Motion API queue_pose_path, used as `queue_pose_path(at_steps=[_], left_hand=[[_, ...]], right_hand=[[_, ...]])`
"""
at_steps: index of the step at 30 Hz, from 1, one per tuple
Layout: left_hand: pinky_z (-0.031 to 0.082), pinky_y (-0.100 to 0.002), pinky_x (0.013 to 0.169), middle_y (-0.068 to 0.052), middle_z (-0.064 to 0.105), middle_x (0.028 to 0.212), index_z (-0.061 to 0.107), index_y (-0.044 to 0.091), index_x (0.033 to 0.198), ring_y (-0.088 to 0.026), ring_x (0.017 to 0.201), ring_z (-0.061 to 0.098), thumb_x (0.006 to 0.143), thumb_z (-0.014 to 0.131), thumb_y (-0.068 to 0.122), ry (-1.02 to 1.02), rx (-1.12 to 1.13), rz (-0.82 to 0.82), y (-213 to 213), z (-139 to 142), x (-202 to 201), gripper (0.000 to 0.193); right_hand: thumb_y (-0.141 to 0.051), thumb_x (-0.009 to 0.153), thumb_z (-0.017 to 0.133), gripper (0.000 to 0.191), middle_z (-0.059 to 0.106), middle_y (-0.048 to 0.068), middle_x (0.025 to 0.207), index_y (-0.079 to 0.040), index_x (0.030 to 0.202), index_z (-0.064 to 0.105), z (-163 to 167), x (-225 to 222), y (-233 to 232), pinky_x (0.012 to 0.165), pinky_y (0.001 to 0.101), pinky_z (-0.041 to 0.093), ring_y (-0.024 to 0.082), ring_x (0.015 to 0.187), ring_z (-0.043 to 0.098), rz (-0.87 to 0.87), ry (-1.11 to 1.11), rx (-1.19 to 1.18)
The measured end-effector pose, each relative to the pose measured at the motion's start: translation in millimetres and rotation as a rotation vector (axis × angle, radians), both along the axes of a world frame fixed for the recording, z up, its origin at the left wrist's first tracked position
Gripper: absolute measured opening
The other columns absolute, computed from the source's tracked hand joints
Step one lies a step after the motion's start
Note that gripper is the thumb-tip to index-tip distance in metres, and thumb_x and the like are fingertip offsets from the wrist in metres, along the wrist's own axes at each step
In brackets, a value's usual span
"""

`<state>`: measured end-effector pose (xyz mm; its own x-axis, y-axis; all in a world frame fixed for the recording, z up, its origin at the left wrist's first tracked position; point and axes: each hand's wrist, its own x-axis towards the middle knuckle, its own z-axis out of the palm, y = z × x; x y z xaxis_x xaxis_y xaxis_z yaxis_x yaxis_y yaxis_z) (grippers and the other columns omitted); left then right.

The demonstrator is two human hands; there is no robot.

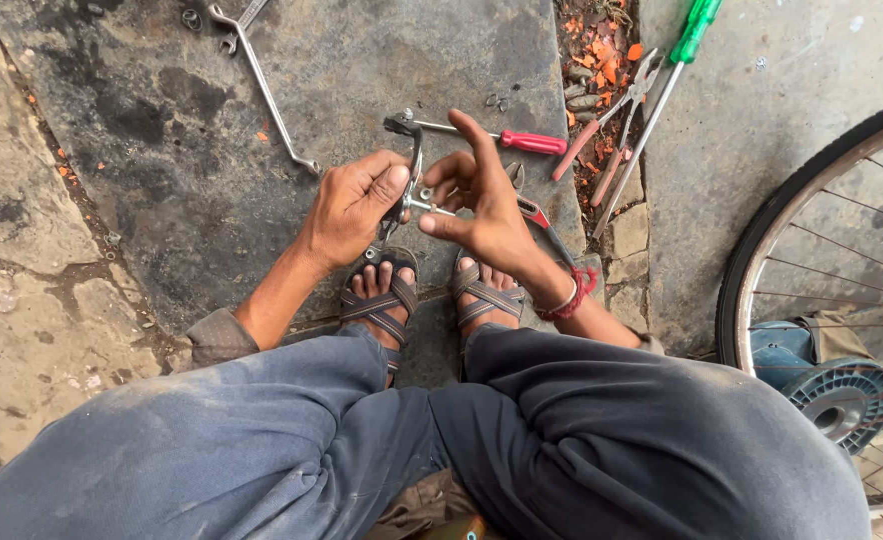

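Far left, cracked stone paving, stained and dusty, and up top a long double-ended spanner lies slantwise on the dark slab, with a small nut just beside its upper end. Moving in, the left hand is clenched round a bicycle brake caliper, thumb pressed along the curved metal arm, holding it up above the sandalled feet. Right alongside, the right hand meets it: thumb and a bent finger pinch at the small bolt end sticking out of the caliper's side, the index finger raised and pointing away, the other fingers loose. So the caliper sits between both hands, off the ground, just over the toes. Behind the hands a red-handled screwdriver lies flat on the slab, its shaft running towards the caliper's top. Below the right wrist, which wears a red thread band, another red-handled tool peeks out, mostly hidden. Further right, pliers with pinkish-red grips rest across a rubble-filled gap strewn with orange bits, and a green-handled screwdriver lies slantwise beside them. At the far right edge, a bicycle wheel with tyre and spokes, a blue-grey ribbed disc just behind it. Bottom of frame, grey trousers over bent knees.
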<state>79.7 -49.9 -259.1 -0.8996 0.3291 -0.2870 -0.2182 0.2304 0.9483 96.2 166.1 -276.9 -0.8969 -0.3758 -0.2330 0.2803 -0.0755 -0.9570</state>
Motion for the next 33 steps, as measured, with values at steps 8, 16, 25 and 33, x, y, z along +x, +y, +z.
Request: queue_pose_path(at_steps=[8,16,25,33], left_hand=[[0.048,-0.033,0.065,-0.007,0.063,0.077,0.066,0.000,0.097,-0.014,0.072,0.061,0.104,0.063,0.031,0.073,-0.194,0.011,-4.5,-0.2,-0.6,0.032],[0.049,-0.031,0.074,-0.008,0.061,0.096,0.064,-0.002,0.099,-0.015,0.084,0.061,0.103,0.061,0.029,0.120,-0.057,0.027,-5.3,1.3,0.4,0.031],[0.048,-0.030,0.075,-0.007,0.058,0.094,0.062,-0.001,0.099,-0.015,0.083,0.059,0.105,0.059,0.031,0.143,-0.008,0.012,-6.6,1.5,1.1,0.032],[0.047,-0.031,0.076,-0.006,0.058,0.095,0.063,0.000,0.100,-0.014,0.086,0.057,0.106,0.058,0.031,0.132,0.000,0.025,-7.7,2.0,2.6,0.032]], right_hand=[[0.001,0.083,0.088,0.106,0.064,0.005,0.096,-0.016,0.164,0.021,3.4,8.4,-5.7,0.081,0.0293,0.054,0.013,0.088,0.064,0.078,-0.097,-0.064],[0.001,0.081,0.086,0.108,0.065,0.006,0.093,-0.016,0.164,0.019,4.9,12.2,-10.7,0.078,0.0295,0.055,0.014,0.087,0.065,0.049,-0.218,-0.175],[0.003,0.081,0.086,0.114,0.066,0.008,0.105,-0.016,0.168,0.014,3.6,15.1,-9.8,0.086,0.0294,0.053,0.015,0.094,0.064,0.069,-0.170,-0.105],[0.008,0.082,0.086,0.116,0.061,0.007,0.125,-0.018,0.168,0.013,4.7,16.8,-13.4,0.092,0.0317,0.054,0.015,0.109,0.060,-0.044,-0.033,-0.133]])
